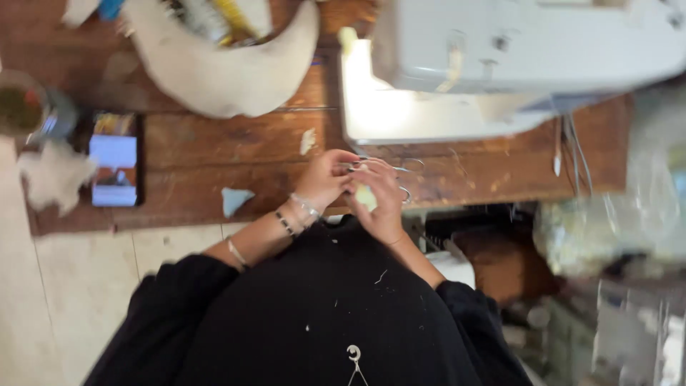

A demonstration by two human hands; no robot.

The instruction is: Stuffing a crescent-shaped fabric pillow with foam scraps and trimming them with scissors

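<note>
At near desk (214, 154) edge, below sewing machine (500, 64): left hand (323, 179) and right hand (382, 196) both closed around small pale fabric piece (366, 196), scissors (400, 179) in right. Risk: blades nicking fingers, piece slipping; blur hides detail.

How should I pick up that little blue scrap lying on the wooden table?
Probably pinch the blue scrap at its lower pointed corner, coming straight down from above. It lies flat on the wooden table with bare wood around it, so nothing blocks your fingers. The left hand is closest.
</note>
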